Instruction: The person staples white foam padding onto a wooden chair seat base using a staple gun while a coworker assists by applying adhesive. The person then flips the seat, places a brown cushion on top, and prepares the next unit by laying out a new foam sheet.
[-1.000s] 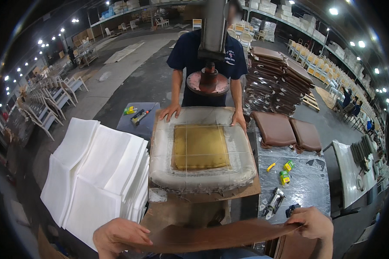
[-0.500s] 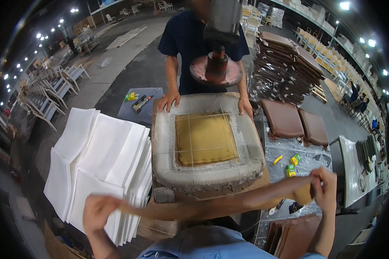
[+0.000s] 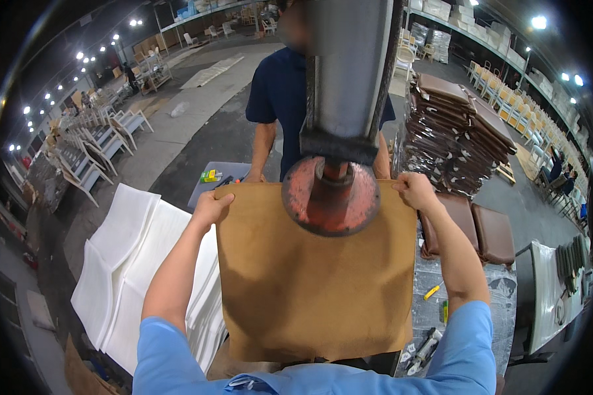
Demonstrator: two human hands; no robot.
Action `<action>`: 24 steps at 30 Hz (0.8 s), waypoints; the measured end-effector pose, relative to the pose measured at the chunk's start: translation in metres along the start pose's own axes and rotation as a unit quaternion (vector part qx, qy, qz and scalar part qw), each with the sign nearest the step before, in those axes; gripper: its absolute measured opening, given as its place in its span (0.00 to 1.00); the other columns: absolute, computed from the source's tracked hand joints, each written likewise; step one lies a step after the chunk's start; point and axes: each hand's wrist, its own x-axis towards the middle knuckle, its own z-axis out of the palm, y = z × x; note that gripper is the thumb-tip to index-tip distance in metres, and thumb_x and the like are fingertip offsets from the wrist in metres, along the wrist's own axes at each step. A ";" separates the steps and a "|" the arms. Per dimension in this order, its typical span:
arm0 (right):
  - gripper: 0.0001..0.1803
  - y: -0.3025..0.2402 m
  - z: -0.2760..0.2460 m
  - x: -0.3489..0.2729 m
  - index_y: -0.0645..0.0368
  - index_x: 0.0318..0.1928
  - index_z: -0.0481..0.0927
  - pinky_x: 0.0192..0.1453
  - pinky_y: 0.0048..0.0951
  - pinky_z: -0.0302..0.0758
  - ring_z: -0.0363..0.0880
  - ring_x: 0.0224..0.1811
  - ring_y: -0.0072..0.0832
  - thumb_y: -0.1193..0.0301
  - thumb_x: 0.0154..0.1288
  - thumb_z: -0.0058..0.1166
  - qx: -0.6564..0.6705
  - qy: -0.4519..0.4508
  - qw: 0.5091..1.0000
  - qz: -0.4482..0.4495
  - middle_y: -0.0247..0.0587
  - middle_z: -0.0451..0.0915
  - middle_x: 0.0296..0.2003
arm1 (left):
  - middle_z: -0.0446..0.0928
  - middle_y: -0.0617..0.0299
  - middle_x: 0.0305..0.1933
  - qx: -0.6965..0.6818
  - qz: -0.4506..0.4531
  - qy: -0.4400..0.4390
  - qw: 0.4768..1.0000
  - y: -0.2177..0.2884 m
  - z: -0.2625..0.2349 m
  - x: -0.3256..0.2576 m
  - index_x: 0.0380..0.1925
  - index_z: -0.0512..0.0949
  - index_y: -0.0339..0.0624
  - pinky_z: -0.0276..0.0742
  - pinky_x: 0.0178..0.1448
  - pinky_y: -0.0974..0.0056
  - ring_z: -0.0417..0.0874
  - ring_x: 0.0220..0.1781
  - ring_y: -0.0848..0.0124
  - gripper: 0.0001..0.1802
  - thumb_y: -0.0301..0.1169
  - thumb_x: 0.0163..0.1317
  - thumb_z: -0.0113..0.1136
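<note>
We count one brown sheet [image 3: 310,289], gripped at its top corners by two hands: one left hand [image 3: 211,207], one right hand [image 3: 415,191]. One red press disc [image 3: 331,197] on one grey column [image 3: 349,72]. One co-worker [image 3: 290,99]. One stack of white foam sheets [image 3: 132,276]. Two brown seat pads [image 3: 481,230] lying flat; one tall pile of brown seats [image 3: 454,131], number uncountable.

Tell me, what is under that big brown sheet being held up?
Most of it is hidden. The brown sheet, gripped at its top corners by the left hand and right hand, covers what lies below. Only white foam sheets show at its left.
</note>
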 end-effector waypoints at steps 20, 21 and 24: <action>0.17 0.028 0.116 -0.338 0.62 0.51 0.88 0.41 0.30 0.80 0.80 0.35 0.22 0.61 0.77 0.74 0.223 -0.058 0.887 0.401 0.31 0.85 0.34 | 0.84 0.57 0.48 -0.056 -0.247 0.051 0.966 -0.191 0.006 -0.283 0.69 0.71 0.35 0.84 0.52 0.61 0.86 0.48 0.69 0.31 0.37 0.76 0.76; 0.15 0.024 0.118 -0.345 0.61 0.49 0.87 0.40 0.30 0.79 0.80 0.34 0.21 0.61 0.77 0.73 0.251 -0.037 0.879 0.404 0.30 0.84 0.33 | 0.85 0.56 0.49 -0.085 -0.230 0.057 0.968 -0.195 0.011 -0.289 0.61 0.75 0.35 0.84 0.54 0.61 0.86 0.49 0.69 0.22 0.34 0.78 0.74; 0.13 0.019 0.116 -0.365 0.59 0.40 0.84 0.35 0.29 0.73 0.76 0.30 0.18 0.64 0.80 0.70 0.321 0.028 0.844 0.427 0.27 0.82 0.30 | 0.87 0.57 0.51 -0.201 -0.181 0.008 0.963 -0.204 0.010 -0.280 0.57 0.78 0.36 0.84 0.57 0.61 0.87 0.51 0.71 0.15 0.30 0.80 0.71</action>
